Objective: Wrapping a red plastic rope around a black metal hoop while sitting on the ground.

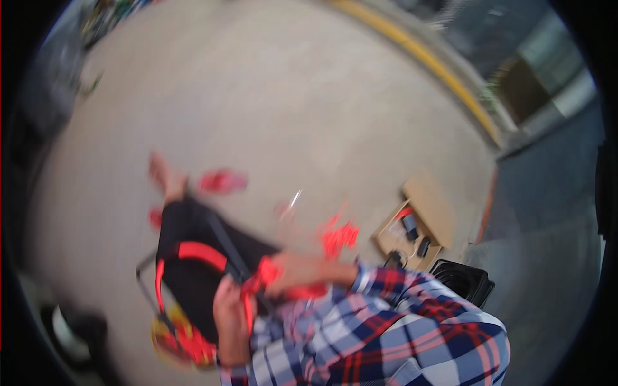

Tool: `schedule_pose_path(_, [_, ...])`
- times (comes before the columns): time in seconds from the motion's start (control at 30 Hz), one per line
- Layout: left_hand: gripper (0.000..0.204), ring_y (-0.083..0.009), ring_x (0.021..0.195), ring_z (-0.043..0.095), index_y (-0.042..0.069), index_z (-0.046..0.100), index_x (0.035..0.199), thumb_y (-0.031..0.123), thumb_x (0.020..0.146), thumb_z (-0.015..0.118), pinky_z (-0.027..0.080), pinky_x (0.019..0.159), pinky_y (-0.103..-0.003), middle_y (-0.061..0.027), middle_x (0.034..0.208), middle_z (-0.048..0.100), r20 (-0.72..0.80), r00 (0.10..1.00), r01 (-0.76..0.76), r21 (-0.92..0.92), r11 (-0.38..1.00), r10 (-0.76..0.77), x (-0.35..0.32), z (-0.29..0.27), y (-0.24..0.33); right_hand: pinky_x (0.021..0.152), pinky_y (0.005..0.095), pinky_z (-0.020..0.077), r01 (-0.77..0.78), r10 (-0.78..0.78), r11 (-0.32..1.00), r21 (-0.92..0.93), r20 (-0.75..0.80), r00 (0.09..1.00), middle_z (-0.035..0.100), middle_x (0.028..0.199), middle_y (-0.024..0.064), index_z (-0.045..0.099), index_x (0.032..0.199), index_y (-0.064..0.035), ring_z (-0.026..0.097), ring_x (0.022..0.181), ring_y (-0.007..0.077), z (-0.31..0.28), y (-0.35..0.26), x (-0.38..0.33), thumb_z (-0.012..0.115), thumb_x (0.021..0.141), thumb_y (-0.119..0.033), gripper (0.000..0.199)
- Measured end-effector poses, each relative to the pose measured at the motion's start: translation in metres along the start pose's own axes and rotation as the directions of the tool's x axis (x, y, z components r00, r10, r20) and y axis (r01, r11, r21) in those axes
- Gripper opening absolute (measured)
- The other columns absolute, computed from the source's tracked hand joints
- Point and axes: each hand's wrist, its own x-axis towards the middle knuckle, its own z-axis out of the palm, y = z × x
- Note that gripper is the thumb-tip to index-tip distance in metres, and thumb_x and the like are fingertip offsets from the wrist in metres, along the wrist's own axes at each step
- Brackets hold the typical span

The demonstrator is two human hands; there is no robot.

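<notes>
A dark shaft (226, 243) lies across my lap, over black trousers, with a curved red-orange band (201, 251) beside it. My left hand (226, 305) is closed on a red-orange strip (249, 307) close to the shaft. Just right of it, my right hand (290, 269) is closed on bunched red-orange material (265, 273) at the shaft. Motion smears the fingers and the strip, so the exact grip is hard to see. More red-orange material shows under my right wrist.
A loose orange-red heap (338, 240) lies on the concrete floor (277, 96). Right of it stands an open cardboard box (421, 204) holding dark parts, beside a black case (460, 280). A pink sandal (222, 181) lies by my bare foot. A yellow-edged kerb (412, 45) runs along the far right.
</notes>
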Motion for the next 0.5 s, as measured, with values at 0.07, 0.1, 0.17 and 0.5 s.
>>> schedule_pose_path(0.07, [0.037,-0.0157,0.051,0.056,-0.006,0.048,0.121,0.014,0.09,0.051,0.044,0.042,-0.025,-0.0153,0.098,0.063,0.114,0.993,-0.033,0.045,0.998,0.028,0.01,-0.008,-0.001,0.061,0.0265,0.0534,-0.065,0.097,0.94,0.333,-0.08,0.992,0.069,0.075,0.0073,0.069,0.086,0.0012,0.066,0.066,0.012,-0.007,0.003,-0.002,0.074,0.08,-0.016,0.019])
schedule_pose_path(0.1, [0.038,-0.0175,0.051,0.055,-0.007,0.048,0.121,0.016,0.091,0.05,0.045,0.042,-0.026,-0.017,0.098,0.063,0.106,0.993,-0.056,0.068,0.996,0.049,0.012,-0.012,-0.002,0.061,0.0258,0.054,-0.098,0.152,0.917,0.387,-0.111,0.982,0.069,0.078,0.0095,0.067,0.09,0.0015,0.066,0.066,0.0134,-0.008,-0.003,-0.003,0.073,0.082,-0.014,0.019])
schedule_pose_path(0.17, [0.035,-0.0197,0.053,0.059,-0.007,0.049,0.119,0.012,0.09,0.047,0.049,0.044,-0.027,-0.0195,0.099,0.064,0.044,0.999,-0.031,0.062,0.998,0.029,0.016,-0.017,-0.005,0.059,0.0254,0.0518,-0.174,0.241,0.907,0.385,-0.132,0.962,0.068,0.075,0.0082,0.066,0.088,0.0011,0.065,0.065,0.0138,-0.016,0.005,-0.004,0.073,0.081,-0.013,0.017])
schedule_pose_path(0.5, [0.029,-0.0184,0.055,0.061,-0.005,0.051,0.112,0.008,0.087,0.043,0.052,0.046,-0.027,-0.0166,0.084,0.064,0.019,0.999,0.036,0.03,0.999,-0.037,0.005,-0.024,-0.01,0.058,0.0228,0.0492,-0.132,0.194,0.943,0.306,-0.184,0.964,0.066,0.069,0.0052,0.064,0.08,-0.0023,0.062,0.061,0.0101,0.008,-0.003,0.008,0.072,0.084,-0.013,0.014])
